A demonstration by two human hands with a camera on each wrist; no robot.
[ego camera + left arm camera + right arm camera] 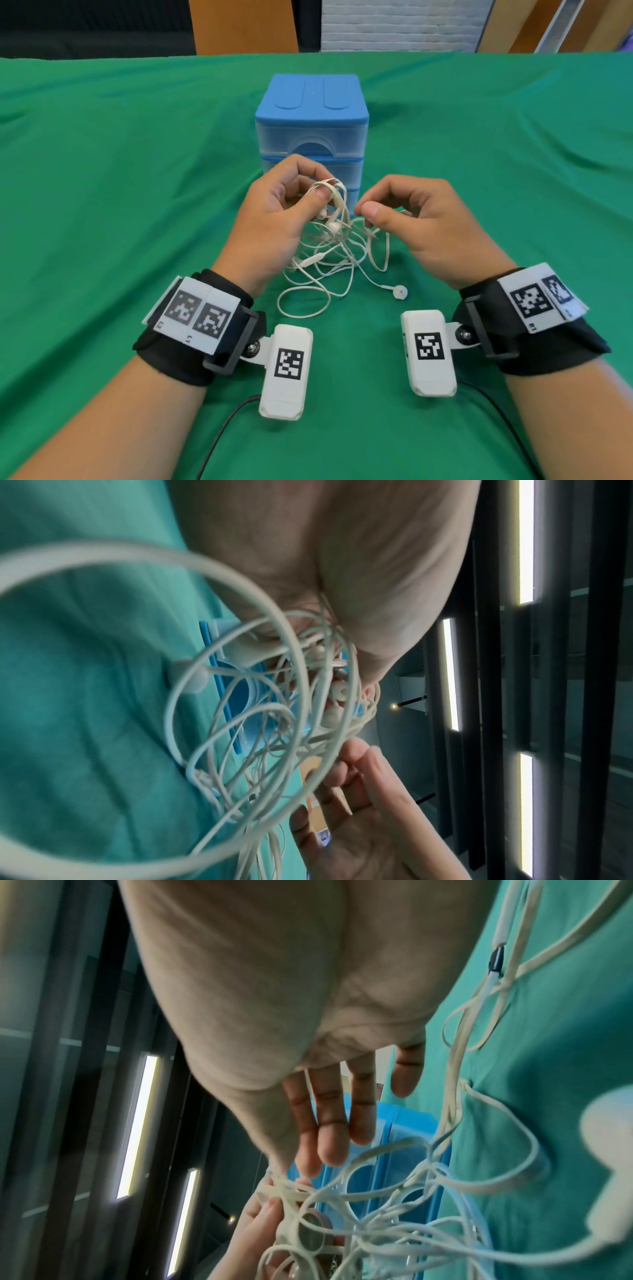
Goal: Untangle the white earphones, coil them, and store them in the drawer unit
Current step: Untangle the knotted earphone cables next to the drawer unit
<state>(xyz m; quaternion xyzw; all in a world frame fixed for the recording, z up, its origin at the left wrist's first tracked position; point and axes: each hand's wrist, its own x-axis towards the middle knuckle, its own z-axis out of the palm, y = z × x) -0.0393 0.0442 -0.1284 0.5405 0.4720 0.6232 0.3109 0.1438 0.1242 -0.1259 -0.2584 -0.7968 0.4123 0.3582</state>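
Where pinched: thin (looped) earphones (pixel 329 246)

Lab-like room: green-draped table (pixel 102 171).

No brand name or word can be read anywhere in these views. The only signs are black-and-white square coded markers. Two sit side by side on the white panel of the left wristband (pixel 191 313), and two more on the white panel of the right wristband (pixel 541 296). One marker stands on the white camera housing at the left wrist (pixel 286 371), and another on the white camera housing at the right wrist (pixel 430 351). Tiny dark characters are printed under the wristband markers, perhaps short identifiers, but they are too small and blurred to read. The blue drawer unit (pixel 311 102) shows no label, and neither wrist view shows any writing.
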